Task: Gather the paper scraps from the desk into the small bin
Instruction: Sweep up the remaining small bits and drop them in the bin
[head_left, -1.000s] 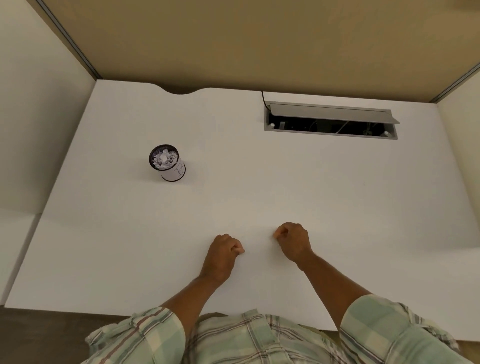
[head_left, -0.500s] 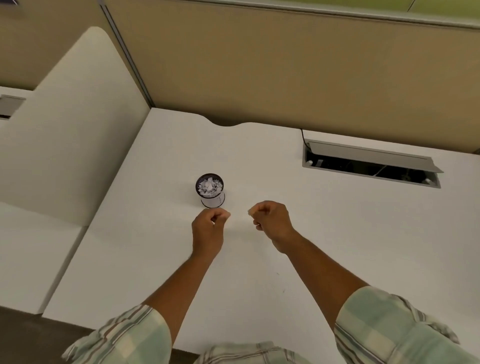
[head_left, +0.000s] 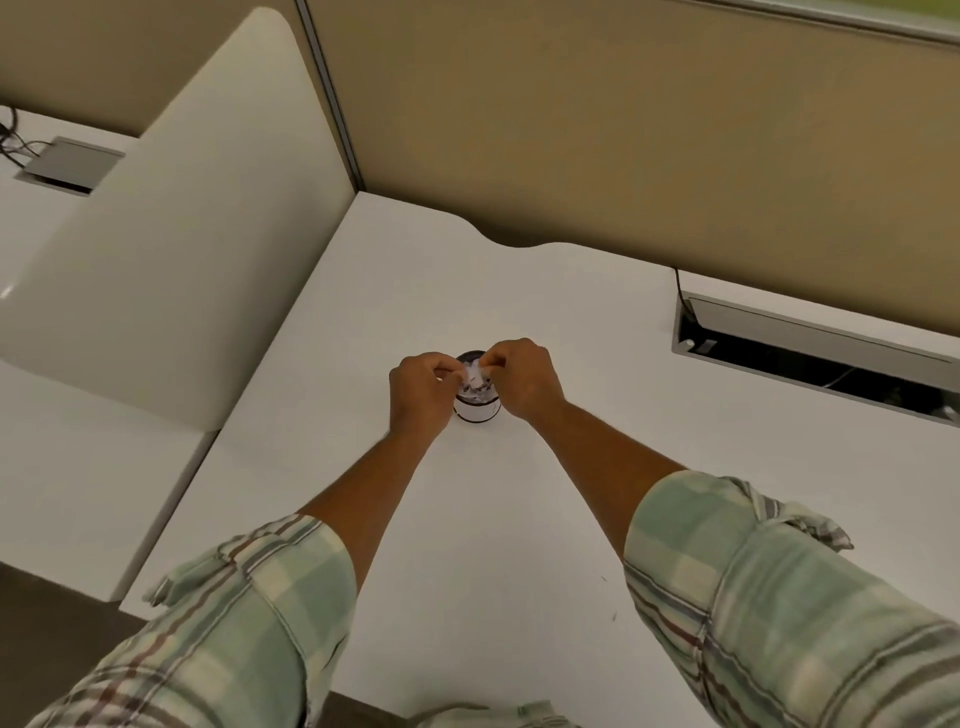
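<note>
The small bin (head_left: 477, 404) stands upright on the white counter (head_left: 519, 291), mouth up, holding white paper scraps (head_left: 475, 382). The left hand (head_left: 422, 391) and right hand (head_left: 522, 378) meet over its rim, fingers pinched together; whether they grip scraps is unclear.

No readable text, labels or numbers anywhere; the small bin (head_left: 478, 408) under my hands shows only a blank pale band.
</note>
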